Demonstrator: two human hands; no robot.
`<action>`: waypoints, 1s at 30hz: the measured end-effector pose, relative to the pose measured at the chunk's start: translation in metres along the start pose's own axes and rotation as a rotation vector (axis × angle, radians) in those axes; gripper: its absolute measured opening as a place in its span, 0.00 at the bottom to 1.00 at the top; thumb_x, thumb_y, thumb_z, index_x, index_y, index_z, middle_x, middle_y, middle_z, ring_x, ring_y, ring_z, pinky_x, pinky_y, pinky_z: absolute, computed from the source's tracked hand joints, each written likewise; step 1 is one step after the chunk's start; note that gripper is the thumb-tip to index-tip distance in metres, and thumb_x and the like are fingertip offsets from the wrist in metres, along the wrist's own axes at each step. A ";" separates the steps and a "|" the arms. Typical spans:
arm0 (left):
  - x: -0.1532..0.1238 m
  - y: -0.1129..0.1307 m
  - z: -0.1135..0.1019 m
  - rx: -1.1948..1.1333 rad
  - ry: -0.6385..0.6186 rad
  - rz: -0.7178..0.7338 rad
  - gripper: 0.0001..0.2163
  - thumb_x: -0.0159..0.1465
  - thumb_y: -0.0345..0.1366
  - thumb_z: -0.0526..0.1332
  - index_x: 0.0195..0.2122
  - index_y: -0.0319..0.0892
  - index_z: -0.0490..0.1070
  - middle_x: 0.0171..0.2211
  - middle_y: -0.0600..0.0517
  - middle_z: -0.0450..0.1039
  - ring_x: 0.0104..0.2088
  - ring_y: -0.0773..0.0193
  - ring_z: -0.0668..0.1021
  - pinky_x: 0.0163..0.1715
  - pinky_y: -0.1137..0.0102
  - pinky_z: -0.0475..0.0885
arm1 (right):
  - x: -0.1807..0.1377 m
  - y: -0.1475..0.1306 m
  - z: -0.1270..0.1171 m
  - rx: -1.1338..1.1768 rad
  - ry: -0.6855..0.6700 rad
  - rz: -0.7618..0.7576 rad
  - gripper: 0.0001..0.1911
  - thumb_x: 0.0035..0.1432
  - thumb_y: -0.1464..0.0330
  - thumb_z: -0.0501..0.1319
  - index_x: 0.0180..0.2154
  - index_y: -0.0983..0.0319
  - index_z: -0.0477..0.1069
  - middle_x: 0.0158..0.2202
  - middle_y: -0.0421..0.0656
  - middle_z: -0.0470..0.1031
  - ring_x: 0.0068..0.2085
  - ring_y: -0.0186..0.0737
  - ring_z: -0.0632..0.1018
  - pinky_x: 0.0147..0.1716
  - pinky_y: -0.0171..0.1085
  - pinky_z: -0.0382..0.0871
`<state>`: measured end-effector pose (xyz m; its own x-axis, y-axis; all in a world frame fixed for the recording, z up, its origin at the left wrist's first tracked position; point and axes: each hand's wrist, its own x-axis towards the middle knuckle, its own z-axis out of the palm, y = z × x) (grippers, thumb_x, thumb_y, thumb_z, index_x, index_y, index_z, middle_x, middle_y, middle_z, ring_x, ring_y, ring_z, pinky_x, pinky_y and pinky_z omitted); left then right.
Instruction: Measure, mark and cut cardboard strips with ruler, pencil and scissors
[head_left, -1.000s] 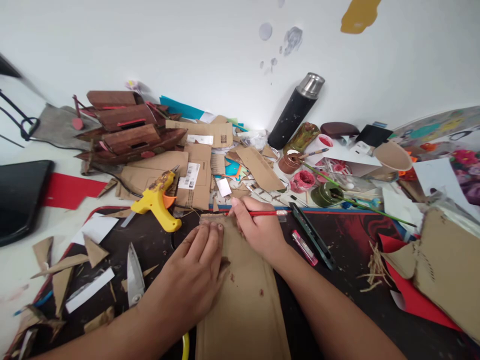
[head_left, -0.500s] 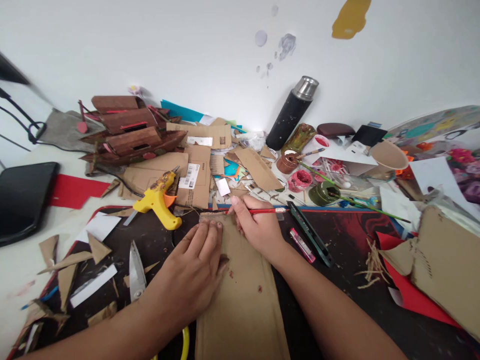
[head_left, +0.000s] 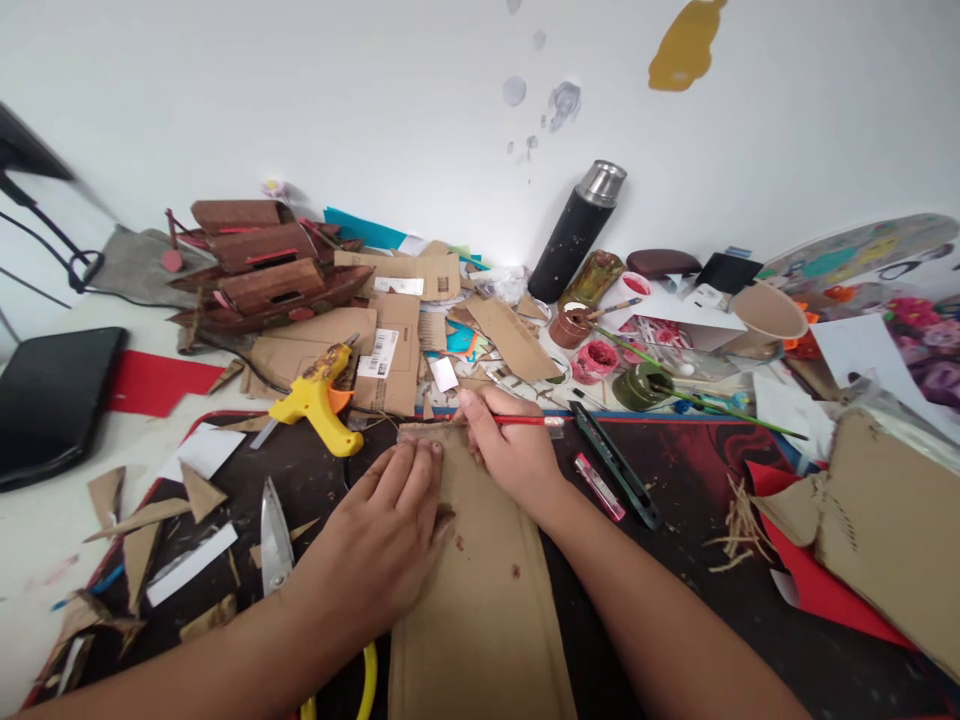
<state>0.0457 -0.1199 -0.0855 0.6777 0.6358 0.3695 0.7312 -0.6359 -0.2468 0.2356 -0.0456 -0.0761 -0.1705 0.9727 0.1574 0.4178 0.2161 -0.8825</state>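
Observation:
A long brown cardboard strip (head_left: 487, 600) lies on the dark mat (head_left: 675, 500), running from the near edge up to the mat's far side. My left hand (head_left: 386, 540) lies flat on the strip's left part, fingers together and stretched toward its far end. My right hand (head_left: 510, 450) is closed round a red pencil (head_left: 529, 421), whose tip is hidden by the fingers at the strip's far end while its rear end points right.
A yellow glue gun (head_left: 315, 405) and scissors (head_left: 274, 535) lie left of the strip. A pink lighter (head_left: 598, 486) and a dark cutter (head_left: 613, 463) lie right. Cardboard scraps, a brown model boat (head_left: 259, 275), a black flask (head_left: 574, 232) and paint pots (head_left: 600, 360) crowd the back.
Both hands stay on the strip in the same pose. The view has shifted slightly, so everything sits a little lower and further left in the picture.

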 end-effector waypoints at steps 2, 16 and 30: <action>0.000 0.000 0.001 -0.007 0.001 0.002 0.24 0.79 0.33 0.49 0.61 0.16 0.76 0.57 0.25 0.80 0.58 0.36 0.81 0.58 0.49 0.78 | -0.001 0.001 0.000 0.040 0.003 0.008 0.24 0.79 0.52 0.55 0.32 0.56 0.73 0.20 0.37 0.71 0.26 0.40 0.75 0.29 0.38 0.67; -0.004 0.000 0.004 -0.058 -0.042 -0.029 0.24 0.78 0.35 0.51 0.65 0.21 0.74 0.59 0.27 0.78 0.60 0.39 0.79 0.60 0.50 0.76 | 0.001 -0.002 -0.001 -0.053 -0.010 -0.025 0.24 0.79 0.54 0.55 0.29 0.56 0.71 0.19 0.36 0.68 0.27 0.40 0.76 0.31 0.38 0.66; -0.002 0.001 0.002 0.000 -0.012 0.009 0.22 0.78 0.32 0.52 0.61 0.19 0.77 0.55 0.27 0.80 0.56 0.39 0.81 0.56 0.52 0.77 | -0.003 0.009 0.001 0.206 0.102 0.024 0.31 0.76 0.41 0.55 0.32 0.57 0.73 0.20 0.36 0.69 0.21 0.36 0.73 0.23 0.35 0.66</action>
<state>0.0458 -0.1213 -0.0879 0.6851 0.6352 0.3567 0.7251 -0.6417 -0.2500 0.2385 -0.0464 -0.0848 -0.0668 0.9832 0.1698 0.2274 0.1807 -0.9569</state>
